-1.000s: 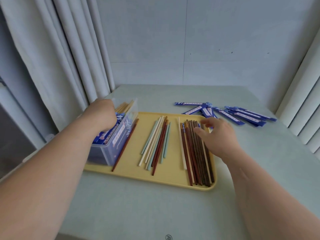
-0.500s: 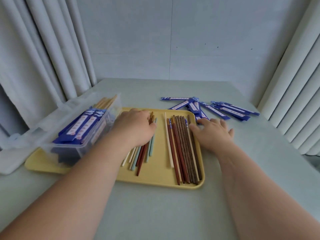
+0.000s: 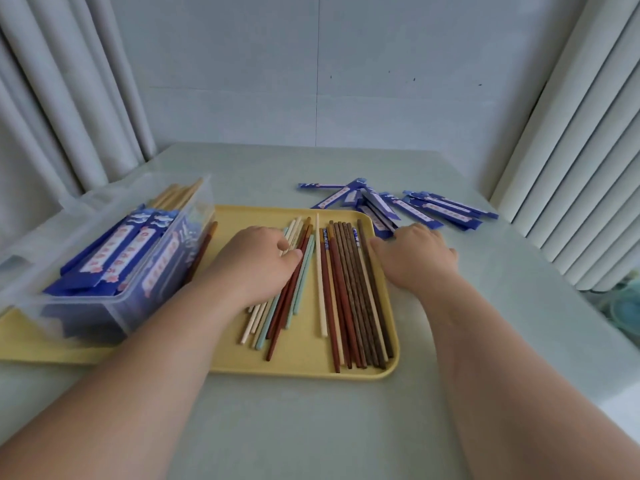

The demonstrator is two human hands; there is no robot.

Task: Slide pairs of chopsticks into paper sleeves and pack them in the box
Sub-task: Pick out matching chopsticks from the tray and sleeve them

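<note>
At frame centre, the left hand point(image 3: 256, 265) rests curled on loose chopsticks point(image 3: 294, 271) in a yellow tray point(image 3: 304, 362); its grip cannot be told. The right hand point(image 3: 415, 258) lies released near blue sleeves point(image 3: 433, 206). The box point(image 3: 114, 258) sits left.

Left hand point(image 3: 258, 259) palm-down; right hand point(image 3: 414, 256) palm-down

Pale green table point(image 3: 311, 427) and its load.
A yellow tray point(image 3: 304, 358) sits left of centre; blue paper sleeves point(image 3: 415, 209) lie scattered far right.

Box point(image 3: 114, 271) sits at the tray's point(image 3: 304, 365) left end, loose chopsticks point(image 3: 349, 299) lie to its right, and sleeves point(image 3: 415, 209) are scattered on the surface point(image 3: 311, 427) behind-right.
</note>
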